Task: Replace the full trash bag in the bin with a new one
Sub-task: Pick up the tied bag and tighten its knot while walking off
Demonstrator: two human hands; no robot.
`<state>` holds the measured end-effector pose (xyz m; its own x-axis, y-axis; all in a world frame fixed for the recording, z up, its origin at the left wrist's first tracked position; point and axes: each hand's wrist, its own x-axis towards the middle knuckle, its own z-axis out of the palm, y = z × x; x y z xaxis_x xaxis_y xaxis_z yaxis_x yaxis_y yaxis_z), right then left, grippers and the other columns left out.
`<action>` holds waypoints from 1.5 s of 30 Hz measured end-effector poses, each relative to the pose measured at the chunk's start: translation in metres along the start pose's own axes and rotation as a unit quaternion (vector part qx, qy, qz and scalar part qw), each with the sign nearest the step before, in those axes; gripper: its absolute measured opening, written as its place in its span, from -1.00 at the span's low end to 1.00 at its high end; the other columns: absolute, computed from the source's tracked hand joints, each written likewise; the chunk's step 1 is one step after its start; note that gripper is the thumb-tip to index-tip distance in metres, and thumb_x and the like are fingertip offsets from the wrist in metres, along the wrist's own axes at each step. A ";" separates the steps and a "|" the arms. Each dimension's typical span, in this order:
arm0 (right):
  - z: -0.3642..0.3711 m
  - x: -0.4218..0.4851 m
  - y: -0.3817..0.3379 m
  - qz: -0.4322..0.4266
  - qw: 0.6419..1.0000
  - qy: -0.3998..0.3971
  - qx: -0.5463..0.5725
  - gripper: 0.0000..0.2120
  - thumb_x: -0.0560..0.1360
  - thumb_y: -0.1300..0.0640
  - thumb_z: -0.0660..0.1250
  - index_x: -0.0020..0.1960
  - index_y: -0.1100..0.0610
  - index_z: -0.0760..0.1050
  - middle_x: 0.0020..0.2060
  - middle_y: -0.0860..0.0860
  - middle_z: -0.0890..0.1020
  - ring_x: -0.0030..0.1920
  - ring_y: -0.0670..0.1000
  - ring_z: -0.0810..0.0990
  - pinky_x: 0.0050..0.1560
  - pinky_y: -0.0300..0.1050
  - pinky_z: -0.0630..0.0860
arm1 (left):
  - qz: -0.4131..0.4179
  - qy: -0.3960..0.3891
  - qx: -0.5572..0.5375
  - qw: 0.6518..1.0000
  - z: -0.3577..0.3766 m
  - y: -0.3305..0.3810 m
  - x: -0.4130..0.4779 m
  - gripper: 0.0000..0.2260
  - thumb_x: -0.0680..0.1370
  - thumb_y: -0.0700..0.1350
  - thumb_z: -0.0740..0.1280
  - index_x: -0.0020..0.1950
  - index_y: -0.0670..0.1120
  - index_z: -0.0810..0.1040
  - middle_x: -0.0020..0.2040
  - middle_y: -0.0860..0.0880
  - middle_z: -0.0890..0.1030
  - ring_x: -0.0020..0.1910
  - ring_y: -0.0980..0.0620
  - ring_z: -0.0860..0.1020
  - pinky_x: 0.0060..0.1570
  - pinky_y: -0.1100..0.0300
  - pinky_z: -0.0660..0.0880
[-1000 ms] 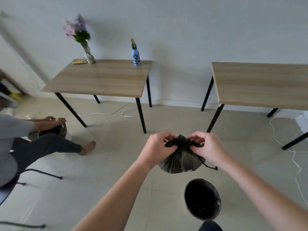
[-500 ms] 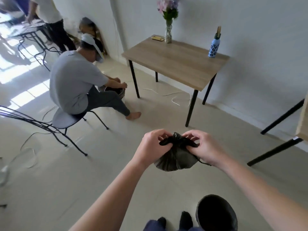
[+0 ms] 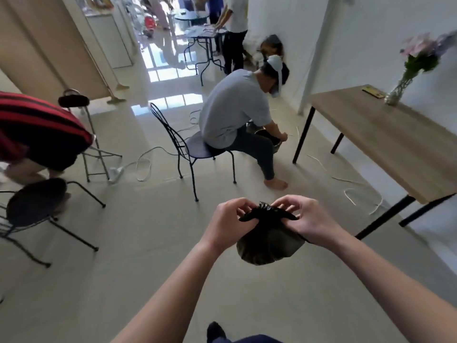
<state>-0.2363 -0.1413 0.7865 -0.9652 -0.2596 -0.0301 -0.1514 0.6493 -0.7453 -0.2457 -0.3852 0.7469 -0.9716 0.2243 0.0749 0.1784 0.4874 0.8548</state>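
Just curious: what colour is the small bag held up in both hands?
Black; the small, gathered plastic trash bag shows best in the head view.

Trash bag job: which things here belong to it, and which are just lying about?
For the job:
black trash bag, held by the left hand and right hand

Just lying about:
wooden table
flower vase
black wire chair

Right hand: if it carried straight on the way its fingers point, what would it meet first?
The bag, whose neck the right hand pinches; past that, probably the left hand gripping the other side.
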 end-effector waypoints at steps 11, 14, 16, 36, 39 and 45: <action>0.141 0.151 -0.133 -0.120 0.986 -0.118 -0.013 -0.67 0.45 0.18 0.53 0.07 -0.22 0.63 -0.06 -0.21 0.69 -0.01 -0.20 0.65 -0.10 -0.32 0.58 | -0.095 0.143 0.035 0.985 -0.190 -0.095 -0.035 -0.81 0.44 -0.06 0.57 0.04 0.10 0.72 -0.11 0.14 0.69 -0.15 0.13 0.66 -0.15 0.32 0.58; 0.186 0.187 -0.168 -0.141 0.978 -0.154 -0.008 -0.66 0.44 0.19 0.51 0.09 -0.21 0.64 -0.06 -0.19 0.69 -0.02 -0.18 0.66 -0.08 -0.23 0.64 | -0.126 0.188 0.038 0.973 -0.235 -0.120 -0.053 -0.82 0.44 -0.05 0.56 0.02 0.11 0.72 -0.13 0.14 0.69 -0.16 0.14 0.66 -0.12 0.27 0.60; 0.217 0.209 -0.190 -0.158 0.971 -0.182 -0.003 -0.64 0.42 0.22 0.49 0.07 -0.20 0.65 -0.08 -0.17 0.69 -0.05 -0.16 0.67 -0.09 -0.19 0.65 | -0.147 0.219 0.034 0.964 -0.262 -0.135 -0.067 -0.83 0.44 -0.06 0.56 0.01 0.11 0.72 -0.14 0.14 0.69 -0.17 0.15 0.65 -0.12 0.27 0.60; 0.494 0.344 -0.442 -0.395 0.800 -0.451 -0.033 -0.65 0.44 0.25 0.46 0.08 -0.16 0.66 -0.09 -0.20 0.68 -0.05 -0.18 0.66 -0.08 -0.36 0.53 | -0.345 0.539 0.015 0.768 -0.454 -0.238 -0.198 -0.86 0.47 -0.13 0.58 -0.02 0.05 0.70 -0.18 0.10 0.71 -0.23 0.21 0.62 -0.15 0.30 0.59; 0.534 0.336 -0.481 -0.418 0.766 -0.487 -0.037 -0.66 0.45 0.27 0.45 0.10 -0.12 0.66 -0.08 -0.18 0.69 -0.02 -0.18 0.66 -0.05 -0.33 0.53 | -0.366 0.580 0.004 0.728 -0.470 -0.249 -0.228 -0.85 0.47 -0.12 0.58 -0.01 0.05 0.70 -0.16 0.11 0.72 -0.20 0.18 0.64 -0.12 0.27 0.60; 0.628 0.306 -0.543 -0.455 0.699 -0.547 -0.068 -0.66 0.43 0.25 0.44 0.07 -0.15 0.66 -0.10 -0.18 0.69 -0.04 -0.21 0.65 -0.04 -0.35 0.52 | -0.414 0.610 0.021 0.675 -0.505 -0.285 -0.310 -0.83 0.46 -0.13 0.57 -0.02 0.09 0.69 -0.16 0.18 0.71 -0.19 0.18 0.66 -0.14 0.31 0.57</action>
<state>-0.3161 -1.0221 0.7642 0.2742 -0.9527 -0.1313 -0.6873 -0.0986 -0.7197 -0.0736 -1.0200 0.7394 -0.1406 -0.9896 -0.0311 -0.5249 0.0479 0.8498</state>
